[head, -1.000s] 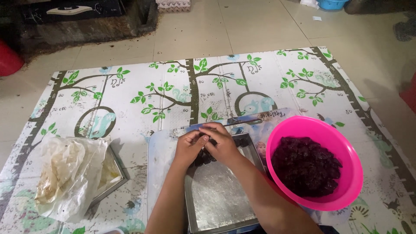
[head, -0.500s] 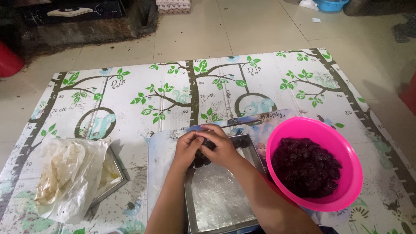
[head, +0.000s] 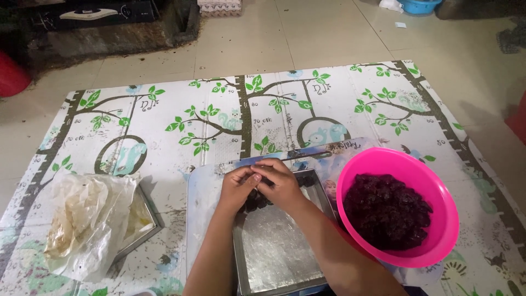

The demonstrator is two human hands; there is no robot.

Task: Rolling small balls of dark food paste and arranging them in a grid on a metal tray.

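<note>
Both my hands, L (head: pixel 236 186) & R (head: pixel 282 183), pinch a dark sticky lump (head: pixel 256 200) at steel tray's (head: pixel 274 246) far end. Looks soft, tacky; best nipped w/ fingertips. Pink bowl (head: pixel 438 241) sits just right of tray.

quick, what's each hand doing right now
Left hand: fingers curled, pressing the dark pieces in the metal tray.
Right hand: fingers curled on the same dark pieces; actual grip cannot be told.

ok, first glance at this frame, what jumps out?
The bright pink bowl at the right, filled with dark purple-black pieces, grabs the eye first. Next, at centre, the left hand and right hand meet over the far end of a plastic-lined metal tray, working a few dark pieces. All this sits on a floor mat printed with green-leaved trees, with a crumpled plastic bag at the left.
</note>
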